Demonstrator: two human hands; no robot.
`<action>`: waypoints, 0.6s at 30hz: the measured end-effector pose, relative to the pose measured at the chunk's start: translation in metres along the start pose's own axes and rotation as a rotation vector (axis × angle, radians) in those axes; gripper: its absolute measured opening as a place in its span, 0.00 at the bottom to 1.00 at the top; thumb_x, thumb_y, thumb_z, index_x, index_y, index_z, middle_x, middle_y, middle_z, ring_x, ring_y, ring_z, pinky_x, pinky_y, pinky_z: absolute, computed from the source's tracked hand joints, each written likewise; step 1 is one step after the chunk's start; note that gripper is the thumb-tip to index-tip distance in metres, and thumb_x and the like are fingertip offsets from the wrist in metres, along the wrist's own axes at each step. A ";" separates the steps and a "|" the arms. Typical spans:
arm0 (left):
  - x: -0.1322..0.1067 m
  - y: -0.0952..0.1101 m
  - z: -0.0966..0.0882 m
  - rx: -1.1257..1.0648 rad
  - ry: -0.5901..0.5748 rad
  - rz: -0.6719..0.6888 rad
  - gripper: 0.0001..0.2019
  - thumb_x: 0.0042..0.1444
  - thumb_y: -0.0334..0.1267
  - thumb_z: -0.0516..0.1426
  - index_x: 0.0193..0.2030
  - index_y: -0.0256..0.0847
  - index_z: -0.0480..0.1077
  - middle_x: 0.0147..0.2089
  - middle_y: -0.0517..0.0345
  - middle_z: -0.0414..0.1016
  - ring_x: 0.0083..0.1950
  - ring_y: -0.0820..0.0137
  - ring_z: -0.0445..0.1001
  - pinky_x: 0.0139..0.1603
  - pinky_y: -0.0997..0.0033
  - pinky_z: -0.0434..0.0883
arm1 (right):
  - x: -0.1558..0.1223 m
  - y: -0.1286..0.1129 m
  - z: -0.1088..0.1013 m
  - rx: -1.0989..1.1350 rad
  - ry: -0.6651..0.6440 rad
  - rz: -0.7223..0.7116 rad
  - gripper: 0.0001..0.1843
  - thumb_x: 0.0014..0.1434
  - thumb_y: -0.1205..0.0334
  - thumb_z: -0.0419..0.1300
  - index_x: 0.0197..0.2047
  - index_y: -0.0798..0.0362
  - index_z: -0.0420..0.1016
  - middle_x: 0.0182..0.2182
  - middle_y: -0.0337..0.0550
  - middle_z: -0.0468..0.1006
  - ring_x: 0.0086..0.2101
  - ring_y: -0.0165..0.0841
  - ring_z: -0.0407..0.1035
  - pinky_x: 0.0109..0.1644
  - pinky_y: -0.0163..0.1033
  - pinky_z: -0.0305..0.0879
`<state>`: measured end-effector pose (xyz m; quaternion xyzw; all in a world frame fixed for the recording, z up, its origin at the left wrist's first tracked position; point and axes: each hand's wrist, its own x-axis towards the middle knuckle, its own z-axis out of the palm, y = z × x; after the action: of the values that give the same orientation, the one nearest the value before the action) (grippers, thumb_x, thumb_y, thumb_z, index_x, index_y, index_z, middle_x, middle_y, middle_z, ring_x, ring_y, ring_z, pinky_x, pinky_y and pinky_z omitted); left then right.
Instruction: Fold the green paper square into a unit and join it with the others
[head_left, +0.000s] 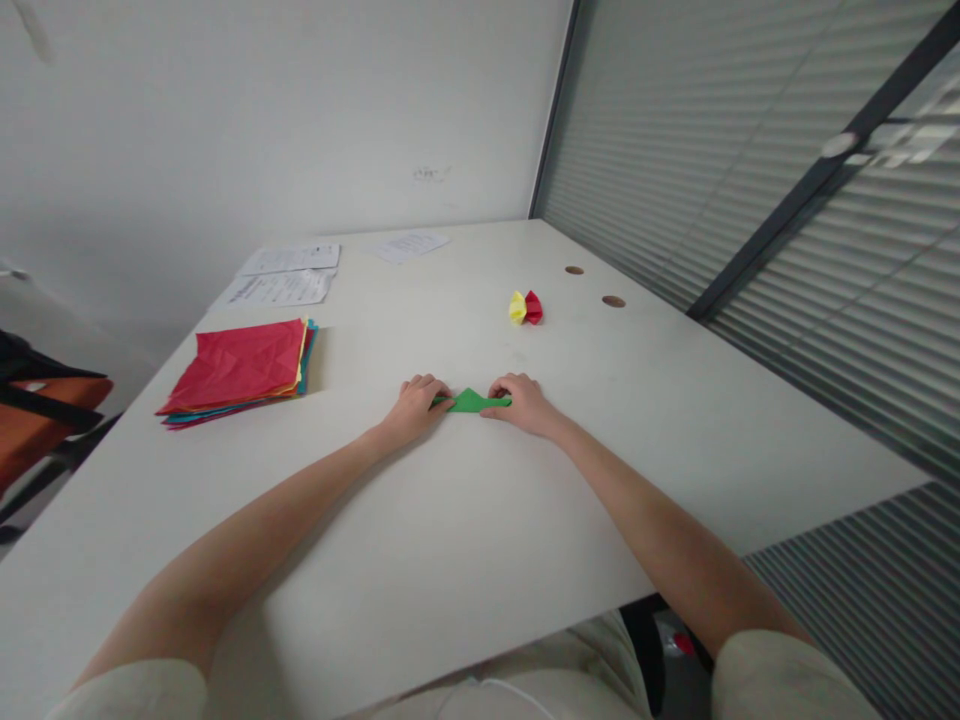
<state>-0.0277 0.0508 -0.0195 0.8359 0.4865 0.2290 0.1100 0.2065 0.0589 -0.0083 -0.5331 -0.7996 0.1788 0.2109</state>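
A small piece of folded green paper [470, 402] lies at the middle of the white table [450, 540], with a pointed peak on its far side. My left hand [417, 408] pinches its left end between thumb and fingers. At the right end, my right hand [524, 403] grips it the same way. Both hands rest low, close to the tabletop, and the fingers hide the two ends of the paper. Beyond my right hand sit two small folded paper pieces, a yellow one [517, 308] and a red one [533, 308], side by side.
To the left is a stack of coloured paper [244, 365], red on top. Printed sheets [281, 288] lie at the back left, another sheet [411, 246] near the wall. Two round holes [613, 301] pierce the table by the window blinds [720, 160]. An orange chair [45, 420] stands beyond the left edge.
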 end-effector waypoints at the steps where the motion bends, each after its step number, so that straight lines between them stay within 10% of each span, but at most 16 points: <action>1: 0.000 -0.001 0.000 -0.014 0.011 0.016 0.07 0.59 0.38 0.56 0.41 0.39 0.72 0.41 0.50 0.74 0.46 0.61 0.69 0.47 0.60 0.63 | 0.000 0.000 0.000 0.041 0.000 -0.006 0.14 0.46 0.55 0.70 0.33 0.53 0.75 0.34 0.42 0.76 0.37 0.36 0.66 0.44 0.42 0.56; 9: -0.001 0.002 -0.005 -0.322 0.089 -0.005 0.05 0.55 0.36 0.58 0.39 0.39 0.71 0.35 0.55 0.75 0.36 0.69 0.71 0.38 0.69 0.68 | -0.004 0.002 0.002 0.387 0.017 -0.088 0.21 0.48 0.65 0.67 0.47 0.54 0.74 0.32 0.39 0.74 0.32 0.31 0.67 0.39 0.36 0.61; 18: 0.000 0.007 -0.011 -0.483 0.182 0.135 0.07 0.57 0.39 0.58 0.35 0.39 0.75 0.34 0.52 0.76 0.36 0.69 0.73 0.37 0.69 0.69 | -0.004 0.003 -0.006 0.457 0.005 -0.111 0.13 0.52 0.54 0.65 0.32 0.56 0.81 0.26 0.39 0.71 0.28 0.29 0.63 0.33 0.36 0.57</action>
<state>-0.0281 0.0470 -0.0072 0.7919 0.3690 0.4196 0.2463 0.2131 0.0570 -0.0052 -0.4274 -0.7658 0.3418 0.3377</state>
